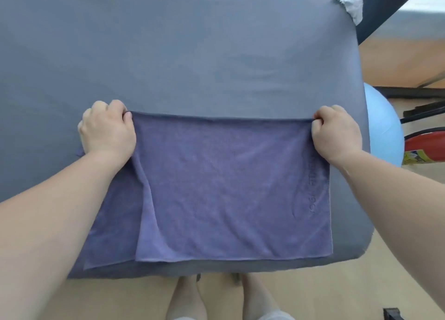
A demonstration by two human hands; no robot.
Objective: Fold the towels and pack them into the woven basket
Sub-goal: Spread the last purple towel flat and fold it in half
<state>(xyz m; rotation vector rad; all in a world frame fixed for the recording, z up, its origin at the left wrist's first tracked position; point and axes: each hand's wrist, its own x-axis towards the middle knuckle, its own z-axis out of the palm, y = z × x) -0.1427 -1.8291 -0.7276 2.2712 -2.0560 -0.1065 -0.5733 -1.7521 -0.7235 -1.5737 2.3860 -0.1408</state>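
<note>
Near edge: purple microfibre towel lies doubled on the grey cloth-covered table, with the lower layer poking out askew at the left. It is judged light, limp and grippy rather than slick. It will sag and crease unless held taut, so the corners are the best hold. Farther on, the left hand and right hand each pinch a far corner, the edge straight between them. Woven basket not in view.

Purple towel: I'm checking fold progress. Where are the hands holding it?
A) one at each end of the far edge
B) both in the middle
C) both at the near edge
A: the left hand and right hand each pinch an end of the towel's far edge.
</note>
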